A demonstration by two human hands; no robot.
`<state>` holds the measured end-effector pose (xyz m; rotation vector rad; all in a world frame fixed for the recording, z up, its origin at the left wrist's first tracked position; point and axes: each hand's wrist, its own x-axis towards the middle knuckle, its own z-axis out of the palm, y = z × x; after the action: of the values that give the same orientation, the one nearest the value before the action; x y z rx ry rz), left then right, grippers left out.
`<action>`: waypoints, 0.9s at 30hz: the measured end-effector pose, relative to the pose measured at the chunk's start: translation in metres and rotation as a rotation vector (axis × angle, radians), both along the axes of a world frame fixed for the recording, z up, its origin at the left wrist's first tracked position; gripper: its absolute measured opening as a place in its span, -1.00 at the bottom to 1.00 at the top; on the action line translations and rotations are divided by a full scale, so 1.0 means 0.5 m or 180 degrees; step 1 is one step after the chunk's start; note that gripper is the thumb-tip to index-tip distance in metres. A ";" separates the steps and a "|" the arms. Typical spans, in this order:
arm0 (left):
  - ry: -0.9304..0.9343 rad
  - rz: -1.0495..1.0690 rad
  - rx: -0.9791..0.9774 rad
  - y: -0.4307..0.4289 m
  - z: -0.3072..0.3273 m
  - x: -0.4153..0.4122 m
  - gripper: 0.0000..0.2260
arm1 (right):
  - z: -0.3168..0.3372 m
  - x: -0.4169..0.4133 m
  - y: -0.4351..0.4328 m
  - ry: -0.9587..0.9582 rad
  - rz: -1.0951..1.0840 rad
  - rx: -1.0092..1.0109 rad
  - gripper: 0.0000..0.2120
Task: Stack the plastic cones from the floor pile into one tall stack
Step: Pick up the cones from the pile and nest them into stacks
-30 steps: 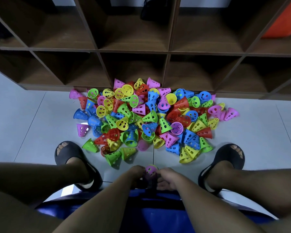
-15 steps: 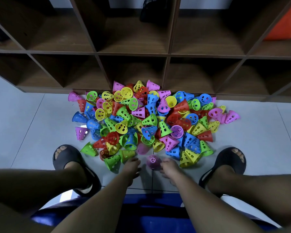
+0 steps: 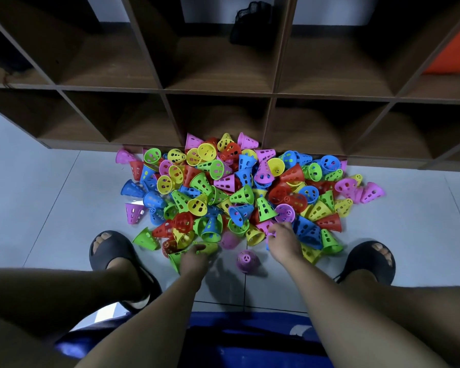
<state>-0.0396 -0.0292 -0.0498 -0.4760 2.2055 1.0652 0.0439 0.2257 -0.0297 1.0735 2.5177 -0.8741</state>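
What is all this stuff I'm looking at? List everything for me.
cone pile: too many to count; pink, yellow, green, blue, red; on the floor against the shelf
lone cone: one, purple; standing on the floor between the hands, apart from the pile
cubby shelf: one, dark brown; behind the pile
mesh bag: one, black; upper middle cubby
orange object: one; upper right cubby, unidentifiable
floor: pale grey tiles
left slipper, right slipper: black; on the feet, flanking the hands
blue fabric: bottom edge
left hand: fingers on a yellow-green cone at the pile's near edge
right hand: reaching into the pile's near edge
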 end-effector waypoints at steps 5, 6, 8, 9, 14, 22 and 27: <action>-0.0106 -0.0095 0.0005 -0.002 -0.014 0.008 -0.72 | -0.004 0.011 0.007 -0.0213 0.0156 -0.0023 -0.65; -0.0059 -0.0116 -0.0037 -0.001 -0.012 0.007 -0.73 | -0.002 0.011 0.005 -0.0161 0.0100 0.0036 -0.64; 0.0061 -0.0105 -0.0113 0.000 0.000 0.005 -0.78 | 0.005 0.012 0.000 -0.0018 -0.0005 0.0088 -0.66; 0.0114 -0.0082 -0.0139 0.001 0.007 0.004 -0.81 | 0.009 0.011 -0.003 0.0082 -0.0076 0.0091 -0.69; 0.0307 0.0163 -0.0016 0.010 0.032 0.003 -0.90 | 0.025 0.007 -0.019 0.0526 -0.0815 -0.0258 -0.86; -0.0094 0.0873 0.0728 0.044 0.063 0.021 -0.55 | 0.039 0.028 -0.054 0.0986 -0.2692 -0.1932 -0.82; -0.0527 0.0520 0.0912 0.068 0.047 0.059 -0.68 | 0.042 0.056 -0.062 0.1025 -0.3493 -0.2947 -0.80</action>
<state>-0.0100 0.0048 -0.0264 -0.5992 1.8575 1.3528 0.0720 0.1945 -0.0087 1.9398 1.1182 -2.2685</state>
